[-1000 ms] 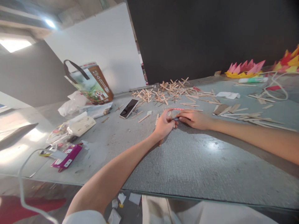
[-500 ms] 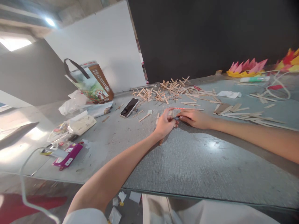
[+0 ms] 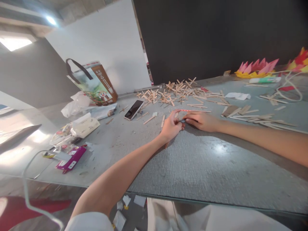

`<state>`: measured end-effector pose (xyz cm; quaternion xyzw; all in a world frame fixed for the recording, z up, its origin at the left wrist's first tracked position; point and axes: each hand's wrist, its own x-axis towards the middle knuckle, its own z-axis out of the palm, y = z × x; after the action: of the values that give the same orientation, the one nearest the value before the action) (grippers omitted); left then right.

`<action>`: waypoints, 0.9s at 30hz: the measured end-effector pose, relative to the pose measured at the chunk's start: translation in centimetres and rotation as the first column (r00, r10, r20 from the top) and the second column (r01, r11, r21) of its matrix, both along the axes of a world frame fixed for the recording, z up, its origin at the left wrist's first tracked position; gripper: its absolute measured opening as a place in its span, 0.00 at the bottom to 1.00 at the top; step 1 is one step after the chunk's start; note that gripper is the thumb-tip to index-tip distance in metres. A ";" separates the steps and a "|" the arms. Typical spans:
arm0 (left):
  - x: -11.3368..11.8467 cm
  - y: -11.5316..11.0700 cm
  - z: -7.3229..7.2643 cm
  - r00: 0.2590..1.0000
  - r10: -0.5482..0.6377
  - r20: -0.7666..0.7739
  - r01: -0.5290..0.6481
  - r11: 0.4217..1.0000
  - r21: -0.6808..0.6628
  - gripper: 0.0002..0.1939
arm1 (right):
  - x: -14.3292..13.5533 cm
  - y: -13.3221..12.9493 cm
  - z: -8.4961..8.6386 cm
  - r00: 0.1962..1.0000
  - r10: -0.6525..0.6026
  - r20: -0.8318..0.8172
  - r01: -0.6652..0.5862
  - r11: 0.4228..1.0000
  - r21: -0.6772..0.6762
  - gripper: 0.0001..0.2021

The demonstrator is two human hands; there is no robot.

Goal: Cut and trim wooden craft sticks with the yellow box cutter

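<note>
My left hand (image 3: 171, 125) is closed over the table, fingers curled around a wooden craft stick (image 3: 166, 145) whose end shows below the wrist. Fingertip to fingertip with it, my right hand (image 3: 201, 121) pinches a small grey-blue piece (image 3: 183, 121), perhaps a blade; the fingers cover most of it. Just behind both hands lies a thin stick with red marks (image 3: 185, 110). Left of my left hand, a short pale stick (image 3: 163, 120) rests on the tabletop.
A heap of wooden sticks (image 3: 178, 89) lies at the back, with more sticks (image 3: 262, 118) to the right. A phone (image 3: 134, 109), a carrier bag (image 3: 101, 86) and a purple packet (image 3: 71, 159) are on the left. Pink paper petals (image 3: 258, 68) and a glue tube (image 3: 264, 80) stand far right.
Both hands keep almost the same pose and hold. The whole view has shifted slightly.
</note>
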<state>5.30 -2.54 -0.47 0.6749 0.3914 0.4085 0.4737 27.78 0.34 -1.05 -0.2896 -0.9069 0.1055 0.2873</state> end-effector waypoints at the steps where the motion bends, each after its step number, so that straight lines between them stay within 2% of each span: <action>1: 0.0 -0.1 0.1 1.000 0.003 -0.017 -0.003 1.000 0.008 0.38 | 0.0 0.0 0.0 1.000 -0.001 0.004 0.001 1.000 -0.005 0.20; 12: -0.1 -0.5 0.3 0.988 0.024 -0.150 -0.011 0.996 0.084 0.37 | 0.1 0.1 -0.1 0.999 -0.004 0.039 0.005 1.000 -0.028 0.22; 27: -0.1 -0.2 -0.1 0.984 0.022 -0.176 -0.002 0.993 0.115 0.35 | -0.1 0.0 0.2 0.998 -0.003 0.068 0.005 0.999 -0.034 0.23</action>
<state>5.23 -2.72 -0.61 0.7323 0.4120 0.3714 0.3950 27.70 0.32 -0.82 -0.2998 -0.9135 0.1107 0.2515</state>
